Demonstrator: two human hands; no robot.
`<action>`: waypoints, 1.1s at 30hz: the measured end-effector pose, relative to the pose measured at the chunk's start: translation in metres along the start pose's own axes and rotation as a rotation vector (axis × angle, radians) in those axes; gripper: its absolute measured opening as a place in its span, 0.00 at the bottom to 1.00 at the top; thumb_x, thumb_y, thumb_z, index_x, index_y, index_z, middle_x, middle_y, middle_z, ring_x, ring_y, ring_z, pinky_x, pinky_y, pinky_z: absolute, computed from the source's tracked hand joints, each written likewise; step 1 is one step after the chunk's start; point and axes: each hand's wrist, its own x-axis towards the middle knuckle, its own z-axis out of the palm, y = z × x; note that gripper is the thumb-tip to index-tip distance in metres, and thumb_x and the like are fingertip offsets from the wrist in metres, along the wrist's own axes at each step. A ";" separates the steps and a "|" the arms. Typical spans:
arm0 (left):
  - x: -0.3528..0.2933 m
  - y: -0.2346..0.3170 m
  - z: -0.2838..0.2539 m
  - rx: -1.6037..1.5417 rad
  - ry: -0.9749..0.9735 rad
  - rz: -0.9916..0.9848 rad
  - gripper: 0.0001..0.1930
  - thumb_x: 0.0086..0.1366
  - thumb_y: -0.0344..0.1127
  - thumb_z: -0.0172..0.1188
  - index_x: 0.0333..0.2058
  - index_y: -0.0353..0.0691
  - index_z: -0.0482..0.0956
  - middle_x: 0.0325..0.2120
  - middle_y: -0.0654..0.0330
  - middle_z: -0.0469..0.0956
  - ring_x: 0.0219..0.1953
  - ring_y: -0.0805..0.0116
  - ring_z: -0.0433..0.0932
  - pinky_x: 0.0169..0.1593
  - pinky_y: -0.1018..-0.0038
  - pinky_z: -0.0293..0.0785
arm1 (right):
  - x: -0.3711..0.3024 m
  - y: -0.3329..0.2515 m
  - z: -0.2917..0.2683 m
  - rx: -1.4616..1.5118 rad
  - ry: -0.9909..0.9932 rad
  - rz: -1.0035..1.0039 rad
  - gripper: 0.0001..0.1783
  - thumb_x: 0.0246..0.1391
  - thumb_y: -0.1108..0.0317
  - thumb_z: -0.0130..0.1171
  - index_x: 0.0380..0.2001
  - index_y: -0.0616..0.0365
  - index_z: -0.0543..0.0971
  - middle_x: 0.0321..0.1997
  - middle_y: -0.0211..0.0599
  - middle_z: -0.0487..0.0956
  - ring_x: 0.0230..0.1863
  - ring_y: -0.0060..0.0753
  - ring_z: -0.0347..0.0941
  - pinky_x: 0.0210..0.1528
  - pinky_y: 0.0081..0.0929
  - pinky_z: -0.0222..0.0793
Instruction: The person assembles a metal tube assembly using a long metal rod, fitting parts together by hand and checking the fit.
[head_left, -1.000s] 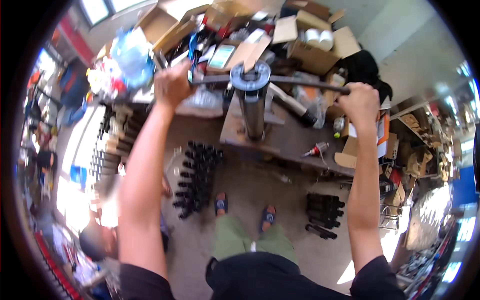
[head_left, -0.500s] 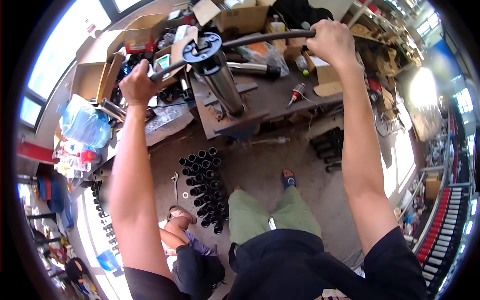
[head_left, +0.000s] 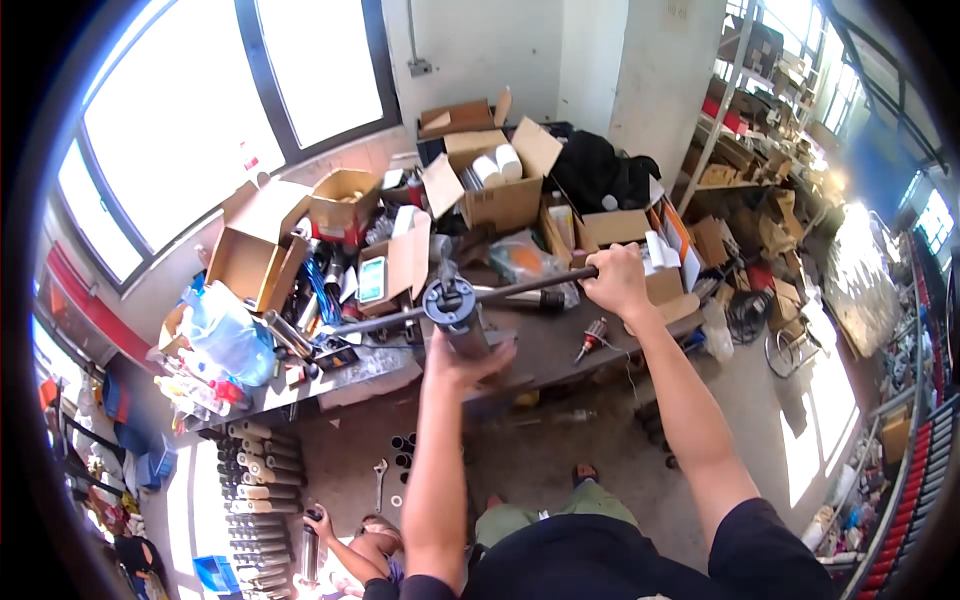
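Observation:
A silver metal cylinder (head_left: 468,338) with a grey round flanged cap (head_left: 450,301) stands at the bench's front edge. Across the cap runs a long dark bar (head_left: 530,284), sticking out on both sides. My right hand (head_left: 617,282) is closed around the bar's right end. No hand is on its left end. My left hand (head_left: 465,366) is against the near side of the cylinder, just below the cap, its fingers apart and reaching right. Motion blurs it, so how firmly it touches cannot be told.
The bench (head_left: 560,345) carries open cardboard boxes (head_left: 500,205), a red-and-silver tool (head_left: 591,340) with a cord, and a blue plastic bag (head_left: 228,335). A wrench (head_left: 380,484) lies on the floor. At lower left a co-worker's hand (head_left: 320,522) holds a metal cylinder, beside stacked tubes (head_left: 262,500).
My left hand has let go of the bar's left end and come down to the cylinder. My right hand still grips the bar. The view has tilted up, showing more window and wall.

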 end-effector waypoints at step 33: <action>-0.056 -0.219 0.001 0.642 -0.714 0.859 0.35 0.62 0.59 0.58 0.55 0.33 0.68 0.42 0.51 0.73 0.31 0.63 0.76 0.32 0.68 0.75 | -0.333 0.058 0.286 0.990 -0.924 0.942 0.18 0.57 0.51 0.64 0.30 0.55 0.79 0.20 0.30 0.72 0.19 0.27 0.67 0.18 0.31 0.59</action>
